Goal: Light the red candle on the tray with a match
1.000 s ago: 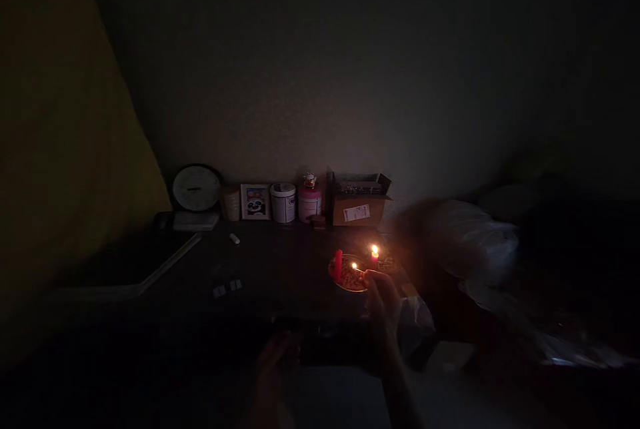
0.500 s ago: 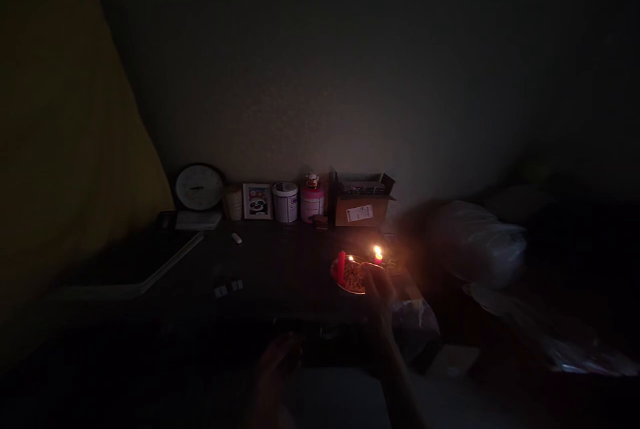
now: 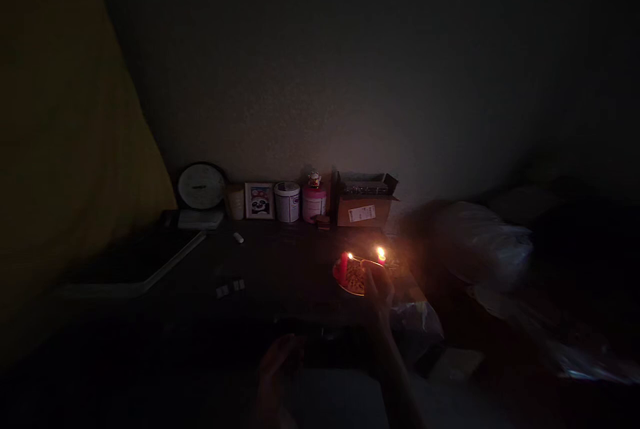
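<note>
My right hand (image 3: 379, 286) reaches over the near right rim of a plate (image 3: 354, 294), fingers pinched around a thin lit match (image 3: 356, 258). The match points left, its flame right beside the top of an upright red candle (image 3: 343, 270). Small dark bits, too dim to name, cover the plate. Just behind the hand burns a second, short red candle (image 3: 381, 260). My left hand (image 3: 279, 354) is low in front of the table, fingers curled together; darkness hides what they may hold.
Along the wall stand a round clock (image 3: 201, 186), a panda picture frame (image 3: 259, 201), a white tub (image 3: 287, 202), a pink tub (image 3: 315, 205) with a figurine, and an open cardboard box (image 3: 363, 209). A plastic bag (image 3: 480, 239) is at the right.
The match flame has come closer to the top of the upright red candle. The view has shifted slightly; my left hand stays low in nearly the same place.
</note>
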`<state>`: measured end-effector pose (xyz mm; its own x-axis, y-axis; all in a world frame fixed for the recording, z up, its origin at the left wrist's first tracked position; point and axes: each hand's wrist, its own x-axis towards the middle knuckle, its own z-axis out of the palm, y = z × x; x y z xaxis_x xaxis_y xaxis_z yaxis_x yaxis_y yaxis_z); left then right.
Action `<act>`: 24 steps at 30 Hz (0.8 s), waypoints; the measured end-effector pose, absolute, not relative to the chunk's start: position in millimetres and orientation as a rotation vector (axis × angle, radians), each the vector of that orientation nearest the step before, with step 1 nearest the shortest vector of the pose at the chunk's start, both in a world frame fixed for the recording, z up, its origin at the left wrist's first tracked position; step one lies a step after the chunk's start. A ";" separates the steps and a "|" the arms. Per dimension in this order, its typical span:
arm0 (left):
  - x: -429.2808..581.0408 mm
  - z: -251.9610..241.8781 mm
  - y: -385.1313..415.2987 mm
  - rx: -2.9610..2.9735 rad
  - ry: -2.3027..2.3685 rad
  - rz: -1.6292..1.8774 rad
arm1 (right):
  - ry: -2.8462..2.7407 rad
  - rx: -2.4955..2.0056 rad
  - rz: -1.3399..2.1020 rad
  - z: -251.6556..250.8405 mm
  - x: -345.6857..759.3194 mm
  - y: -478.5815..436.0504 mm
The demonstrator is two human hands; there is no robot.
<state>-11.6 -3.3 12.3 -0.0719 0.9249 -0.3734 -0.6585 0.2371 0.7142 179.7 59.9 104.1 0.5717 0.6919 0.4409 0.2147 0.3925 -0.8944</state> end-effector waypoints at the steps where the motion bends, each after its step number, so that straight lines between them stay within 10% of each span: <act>1: -11.7 10.5 -2.3 0.354 0.958 1.349 | -0.957 -1.165 0.372 104.6 179.3 60.0; 24: -24.4 3.6 -20.5 0.434 1.006 1.377 | -0.930 -1.261 0.387 99.1 178.5 85.6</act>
<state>-24.4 -20.5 3.6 -0.1153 0.9360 -0.3326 -0.6013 0.2007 0.7734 178.5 85.6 99.1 0.5939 0.7090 0.3803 0.2299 0.3035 -0.9247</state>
